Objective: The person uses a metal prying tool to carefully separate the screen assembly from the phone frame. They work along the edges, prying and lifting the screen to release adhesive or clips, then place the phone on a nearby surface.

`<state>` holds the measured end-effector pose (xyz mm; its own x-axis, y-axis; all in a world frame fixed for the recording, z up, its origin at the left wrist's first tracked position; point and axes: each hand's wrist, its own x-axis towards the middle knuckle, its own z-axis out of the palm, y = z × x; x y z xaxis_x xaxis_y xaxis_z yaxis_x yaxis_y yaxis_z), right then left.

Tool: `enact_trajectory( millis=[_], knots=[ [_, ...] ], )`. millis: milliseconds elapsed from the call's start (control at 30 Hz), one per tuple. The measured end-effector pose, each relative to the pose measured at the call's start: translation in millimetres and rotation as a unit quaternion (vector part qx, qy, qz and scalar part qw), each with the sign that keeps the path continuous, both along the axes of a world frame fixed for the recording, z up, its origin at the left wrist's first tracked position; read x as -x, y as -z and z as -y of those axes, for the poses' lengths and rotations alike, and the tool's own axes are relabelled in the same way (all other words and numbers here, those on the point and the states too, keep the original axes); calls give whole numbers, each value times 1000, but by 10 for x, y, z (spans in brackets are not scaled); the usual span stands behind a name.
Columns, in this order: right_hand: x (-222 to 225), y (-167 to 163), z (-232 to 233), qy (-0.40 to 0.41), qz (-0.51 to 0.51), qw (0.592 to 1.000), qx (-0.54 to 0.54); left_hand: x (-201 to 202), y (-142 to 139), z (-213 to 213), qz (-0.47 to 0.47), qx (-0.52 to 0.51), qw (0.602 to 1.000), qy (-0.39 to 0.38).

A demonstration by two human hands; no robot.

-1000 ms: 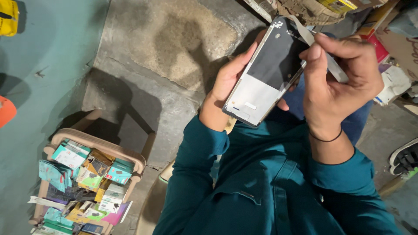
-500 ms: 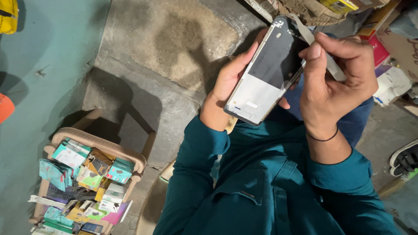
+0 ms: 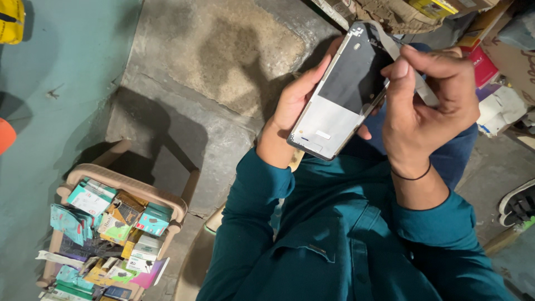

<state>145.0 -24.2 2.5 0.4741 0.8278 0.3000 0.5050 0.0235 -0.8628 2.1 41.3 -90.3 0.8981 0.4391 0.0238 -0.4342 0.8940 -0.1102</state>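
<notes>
Grey and black, the opened phone frame (image 3: 344,95) lies cradled in the left hand (image 3: 298,97) above the lap while the right hand (image 3: 426,108), fingers pinched on a thin tool (image 3: 415,83), seemingly pries its edge, which likely calls for gentle pressure.

Well below and left of the hands, a beige plastic basket (image 3: 127,184) holds a heap of small coloured boxes (image 3: 106,234). Behind the hands lies a grey concrete floor (image 3: 212,56); cardboard boxes (image 3: 446,11) crowd just above them, and a black shoe (image 3: 518,203) sits lower right.
</notes>
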Motion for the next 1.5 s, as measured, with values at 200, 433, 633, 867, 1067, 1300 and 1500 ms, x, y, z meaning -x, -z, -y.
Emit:
enact_trajectory(
  millis=[200, 433, 633, 867, 1067, 1300, 1500],
  knots=[
    [-23, 5, -29, -17, 171, 985, -32, -24, 121, 17, 13, 17, 1000, -2],
    [-34, 29, 22, -22, 252, 967, -35, -61, 250, 19, -99, 31, 995, -8],
    [-38, 39, 77, -9, 253, 967, -27, -49, 172, 33, -39, -43, 998, -18],
    [-22, 53, 71, 2, 200, 979, -27, -54, 86, 20, -44, -42, 998, -14],
    [8, 79, 59, 8, 76, 997, -1, -72, 129, 46, -37, -57, 997, -27],
    [54, 138, 115, 23, -27, 999, -10, -137, 250, 92, -70, -46, 996, -43],
    [53, 182, 174, 28, -53, 998, -15, -134, 273, 89, -68, -68, 994, -53]
  ],
)
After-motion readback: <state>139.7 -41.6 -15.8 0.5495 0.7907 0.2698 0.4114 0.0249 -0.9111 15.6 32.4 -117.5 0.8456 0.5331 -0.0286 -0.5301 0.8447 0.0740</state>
